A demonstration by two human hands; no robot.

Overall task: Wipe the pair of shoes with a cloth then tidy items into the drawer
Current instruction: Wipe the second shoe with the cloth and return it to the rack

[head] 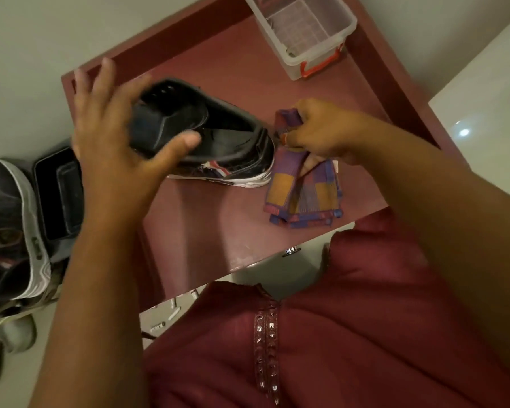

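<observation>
Gripping the black sneaker [218, 142] over its tongue, left hand [115, 148] curls around it on the maroon table [212, 219]; no readable branding. Right hand [327, 131] pinches the checked cloth [304, 189] beside the heel. Clear plastic box [304, 33], orange latch, sits far back; contents unclear.

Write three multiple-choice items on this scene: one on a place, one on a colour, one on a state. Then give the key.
1. Where is the plastic box?
A. far corner of the drawer
B. on the floor
C. inside a shoe

2. What colour are the box's latches?
A. green
B. orange-red
C. black

3. What is the right hand doing?
A. resting flat and empty
B. gripping the checked cloth
C. lifting the box

Key: 1 A, it sits against the drawer wall; 2 B, the latch shows orange-red; 3 B, fingers curl on the cloth beside the shoe under the left hand.
</observation>
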